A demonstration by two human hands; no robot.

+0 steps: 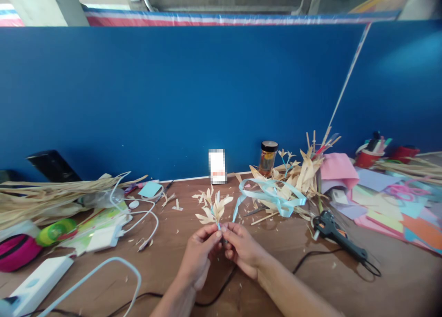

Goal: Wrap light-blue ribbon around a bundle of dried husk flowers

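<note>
Both hands meet over the near middle of the brown table, fingertips almost touching. In the pinched fingers of my left hand is the stem of a dried-leaf flower with pale, cream-coloured petals pointing up and away. My right hand is closed right beside it, pinching a light blue ribbon against the stem. From these fingers the ribbon runs up and to the right into a loose coil on the table. The lower stem is mostly hidden by my fingers.
A black glue gun lies at right, its cord passing under my forearms. Dried husks, a lidded jar and coloured papers stand behind it. On the left are a power strip, white cables and dried strips. A blue partition closes the back.
</note>
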